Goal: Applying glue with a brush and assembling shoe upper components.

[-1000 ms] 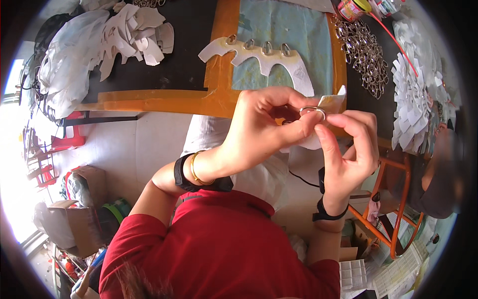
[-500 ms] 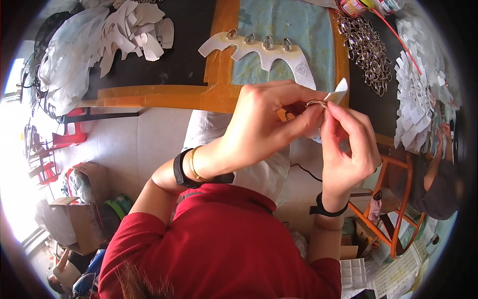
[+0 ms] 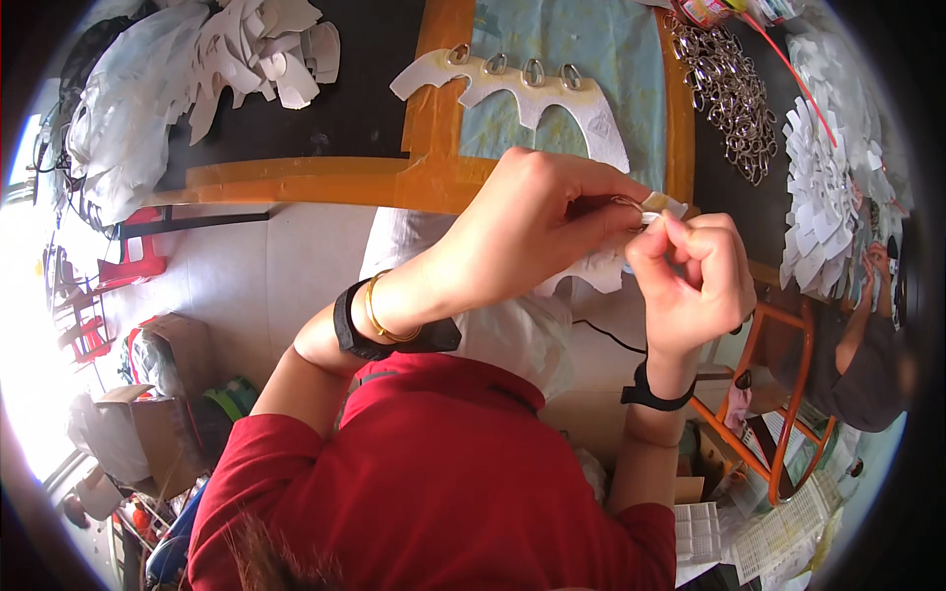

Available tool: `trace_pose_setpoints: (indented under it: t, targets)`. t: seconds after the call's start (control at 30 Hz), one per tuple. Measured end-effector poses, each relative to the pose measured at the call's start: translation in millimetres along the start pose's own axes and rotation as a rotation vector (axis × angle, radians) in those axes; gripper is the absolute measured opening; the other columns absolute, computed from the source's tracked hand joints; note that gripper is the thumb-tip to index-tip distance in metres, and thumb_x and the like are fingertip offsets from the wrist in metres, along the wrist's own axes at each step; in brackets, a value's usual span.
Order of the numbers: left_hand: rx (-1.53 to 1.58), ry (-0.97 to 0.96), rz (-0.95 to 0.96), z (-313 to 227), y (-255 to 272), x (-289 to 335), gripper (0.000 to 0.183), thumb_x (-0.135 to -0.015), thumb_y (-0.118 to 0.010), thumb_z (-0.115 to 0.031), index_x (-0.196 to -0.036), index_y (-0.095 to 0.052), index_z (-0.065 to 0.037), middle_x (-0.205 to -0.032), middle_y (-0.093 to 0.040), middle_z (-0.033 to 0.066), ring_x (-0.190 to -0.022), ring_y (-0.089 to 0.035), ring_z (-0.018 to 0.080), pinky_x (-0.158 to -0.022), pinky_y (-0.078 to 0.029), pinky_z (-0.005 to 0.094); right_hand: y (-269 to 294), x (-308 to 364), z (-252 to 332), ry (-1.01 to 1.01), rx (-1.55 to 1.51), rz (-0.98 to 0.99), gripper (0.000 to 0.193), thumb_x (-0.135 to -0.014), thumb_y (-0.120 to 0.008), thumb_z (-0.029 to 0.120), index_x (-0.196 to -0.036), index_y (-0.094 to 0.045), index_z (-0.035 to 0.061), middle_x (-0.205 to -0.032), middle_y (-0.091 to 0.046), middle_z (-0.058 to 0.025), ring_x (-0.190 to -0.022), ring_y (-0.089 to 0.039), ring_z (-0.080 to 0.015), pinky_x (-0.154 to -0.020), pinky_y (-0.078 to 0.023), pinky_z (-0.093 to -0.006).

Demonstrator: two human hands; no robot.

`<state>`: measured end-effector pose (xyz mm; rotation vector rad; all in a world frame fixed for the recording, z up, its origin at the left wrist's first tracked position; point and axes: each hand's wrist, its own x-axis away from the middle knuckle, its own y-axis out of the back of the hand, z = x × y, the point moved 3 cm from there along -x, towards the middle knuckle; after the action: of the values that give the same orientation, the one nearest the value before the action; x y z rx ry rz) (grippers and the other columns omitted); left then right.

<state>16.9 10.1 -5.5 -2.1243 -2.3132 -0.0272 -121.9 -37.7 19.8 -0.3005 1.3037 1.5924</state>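
Observation:
Out in front of me, my left hand (image 3: 547, 217) pinches a white cut-out piece (image 3: 596, 271), whose lower part hangs beneath the fingers. A metal ring (image 3: 625, 201) shows at the left fingertips, where a small yellowish-white tab (image 3: 665, 204) of the piece sticks out. My right hand (image 3: 698, 281) has thumb and forefinger closed on that tab; the other fingers are curled. Beyond the hands, a curved white piece (image 3: 537, 103) lies on the blue mat (image 3: 636, 98) with several metal rings (image 3: 533, 73) along its upper edge.
A heap of metal rings (image 3: 727, 94) lies right of the mat. White cut pieces are piled at the left (image 3: 261, 44) and right (image 3: 818, 202). Plastic bags (image 3: 128, 108) bulge at far left. An orange stool (image 3: 813, 364) stands near another person's arm (image 3: 855, 330).
The tab that stood up between my fingers is now folded down at the ring. My right hand has shifted slightly right and down; more of the held piece shows below my left hand.

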Motion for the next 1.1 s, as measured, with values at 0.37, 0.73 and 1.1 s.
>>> trace_pose_setpoints:
  t: [0.37,0.73,1.1]
  targets:
    - [-0.250,-0.118,0.021,7,6,-4,0.016,-0.080,-0.061,-0.008,-0.094,-0.064,-0.001,-0.066,-0.061,0.0037,-0.059,-0.055,0.0060,-0.055,-0.045,0.0214,-10,2,-9,-0.107,-0.123,0.074,0.021,-0.059,-0.066,-0.011,-0.068,-0.052,0.0010,-0.057,-0.045,-0.0035,-0.047,-0.043,-0.0106,-0.042,-0.036,-0.0223]
    - [-0.094,-0.159,-0.047,10,-3,-8,0.013,-0.080,-0.062,-0.011,-0.088,-0.061,0.000,-0.070,-0.062,0.0039,-0.063,-0.057,0.0061,-0.059,-0.047,0.0216,-3,-9,-6,-0.276,-0.165,0.194,0.017,-0.063,-0.067,-0.011,-0.071,-0.057,0.0001,-0.058,-0.043,-0.0015,-0.048,-0.039,-0.0064,-0.041,-0.030,-0.0205]
    - [-0.080,-0.257,-0.133,11,-4,-6,0.010,-0.078,-0.061,-0.006,-0.085,-0.060,0.000,-0.070,-0.062,0.0051,-0.063,-0.057,0.0077,-0.060,-0.047,0.0226,2,-18,0,-0.292,-0.028,0.205,0.023,-0.059,-0.068,-0.006,-0.080,-0.062,0.0044,-0.066,-0.048,-0.0012,-0.054,-0.041,-0.0081,-0.046,-0.033,-0.0206]
